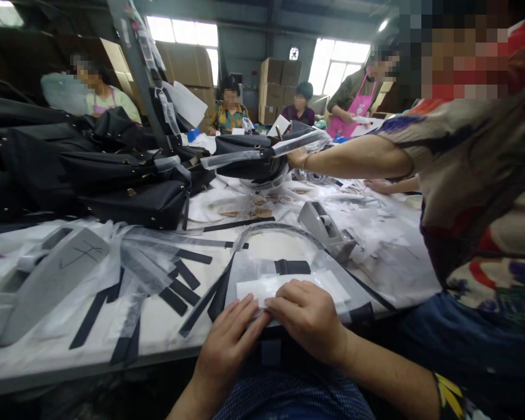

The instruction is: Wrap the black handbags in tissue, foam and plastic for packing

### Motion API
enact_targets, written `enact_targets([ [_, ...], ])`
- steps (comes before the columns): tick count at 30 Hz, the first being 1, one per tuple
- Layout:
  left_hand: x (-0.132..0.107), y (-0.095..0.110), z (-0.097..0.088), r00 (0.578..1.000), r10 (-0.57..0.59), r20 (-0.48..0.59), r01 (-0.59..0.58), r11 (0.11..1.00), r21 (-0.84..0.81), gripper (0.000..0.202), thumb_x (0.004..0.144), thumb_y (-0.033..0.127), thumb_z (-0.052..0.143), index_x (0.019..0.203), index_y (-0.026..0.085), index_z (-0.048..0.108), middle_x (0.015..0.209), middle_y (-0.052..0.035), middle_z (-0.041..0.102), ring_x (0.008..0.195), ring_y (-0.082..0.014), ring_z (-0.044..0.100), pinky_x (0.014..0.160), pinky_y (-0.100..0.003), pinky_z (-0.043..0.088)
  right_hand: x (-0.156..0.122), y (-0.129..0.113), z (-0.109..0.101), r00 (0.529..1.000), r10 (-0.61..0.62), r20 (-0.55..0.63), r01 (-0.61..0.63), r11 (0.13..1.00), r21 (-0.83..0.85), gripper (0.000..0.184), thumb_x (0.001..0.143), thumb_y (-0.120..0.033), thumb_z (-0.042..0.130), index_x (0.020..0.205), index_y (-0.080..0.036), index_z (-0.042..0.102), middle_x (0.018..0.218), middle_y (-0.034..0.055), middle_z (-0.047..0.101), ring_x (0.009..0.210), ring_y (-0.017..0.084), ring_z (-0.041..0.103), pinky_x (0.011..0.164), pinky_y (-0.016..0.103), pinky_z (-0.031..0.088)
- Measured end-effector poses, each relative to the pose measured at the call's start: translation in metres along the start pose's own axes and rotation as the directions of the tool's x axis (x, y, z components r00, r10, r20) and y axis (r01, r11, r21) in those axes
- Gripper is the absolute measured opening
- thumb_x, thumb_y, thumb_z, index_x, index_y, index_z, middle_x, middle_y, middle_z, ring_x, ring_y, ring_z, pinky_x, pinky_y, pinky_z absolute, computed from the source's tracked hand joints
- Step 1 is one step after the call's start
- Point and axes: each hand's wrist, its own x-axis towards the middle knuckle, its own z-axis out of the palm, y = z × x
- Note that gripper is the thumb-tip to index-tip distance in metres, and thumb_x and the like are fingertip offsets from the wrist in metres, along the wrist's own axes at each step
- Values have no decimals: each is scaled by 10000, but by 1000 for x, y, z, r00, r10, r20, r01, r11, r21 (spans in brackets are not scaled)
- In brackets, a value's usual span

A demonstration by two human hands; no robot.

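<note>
The checked blue cloth [266, 399] on the person's lap is nearest, and just above it are the two hands at the edge of the table [166, 349]. The white sheet [265, 286] lies there, upon a flat black item [361, 313] which is partly covered with pale wrapping; its strap [280, 225], in clear plastic, makes an arch behind. The left hand [233, 339] has its fingers straight and close together, touching the near edge of the sheet. The right hand [311, 316] has curled fingers on this same edge, its tips beside the left ones; whether either hand pinches or only presses, I cannot tell. To the left are black strips [187, 274] and a large grey tape dispenser [70, 268]; a second dispenser [319, 224] stands behind the strap. Farther, black bags [131, 201] are piled, and a co-worker's hand [296, 157] touches another bag [245, 169]
</note>
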Motion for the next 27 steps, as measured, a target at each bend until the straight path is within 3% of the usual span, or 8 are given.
enact_targets([
  [4,-6,-1,3,999,-21,-47,19,999,-42,253,972,162,520,1198,98,612,1268,-156,640,1314,-227,512,1109,-385,435,-11,-6,7,999,43,-14,-43,998,46,191,989,-200,547,882,-187,705,690,21,599,625,145,508,593,283,332],
  [7,-9,-1,3,995,-53,-79,49,998,-43,260,948,159,563,1203,127,608,1317,-175,597,1304,-235,520,1044,-378,495,-15,-11,10,998,58,-29,-56,996,67,198,985,-190,550,855,-187,699,675,15,590,614,142,504,586,286,332],
  [13,-8,-2,2,1000,11,-19,-12,999,-49,388,950,124,552,1337,147,562,1341,-122,621,1343,-274,488,1077,-455,457,-21,-16,1,997,21,70,-31,989,147,244,990,-270,549,827,-164,696,724,46,633,672,171,552,655,313,416],
  [16,-8,-3,1,999,50,-1,-50,998,-31,386,974,126,503,1355,160,556,1322,-96,641,1309,-245,529,1096,-443,436,-13,-1,-10,991,11,130,-49,955,291,278,999,-326,541,836,-175,708,733,44,657,679,160,589,667,289,461],
  [19,-9,-4,1,997,66,26,-66,998,-1,399,986,116,466,1373,175,543,1345,-88,625,1304,-230,535,1106,-431,426,8,28,-9,974,134,182,-177,953,245,239,1003,-304,530,971,-170,725,910,82,718,859,183,656,807,291,494],
  [22,-8,-4,1,997,71,25,-71,997,7,403,988,101,454,1375,171,541,1361,-81,614,1321,-230,517,1119,-428,410,37,57,6,860,246,446,-293,955,38,317,987,-357,549,1154,-133,697,1133,154,707,1052,256,649,904,337,473],
  [25,-7,-4,2,997,80,-2,-80,997,-1,390,991,81,435,1351,159,563,1354,-75,620,1323,-224,515,1129,-421,394,61,72,22,628,268,731,-317,946,-74,406,1009,-417,471,1039,-122,748,1022,170,741,958,286,678,802,332,457],
  [27,-7,-4,4,995,92,-31,-92,996,-1,378,1001,82,411,1328,158,584,1331,-68,637,1311,-212,527,1138,-412,382,71,74,29,572,244,783,-311,948,-68,422,1018,-397,444,938,-141,771,949,146,757,886,260,684,744,303,426],
])
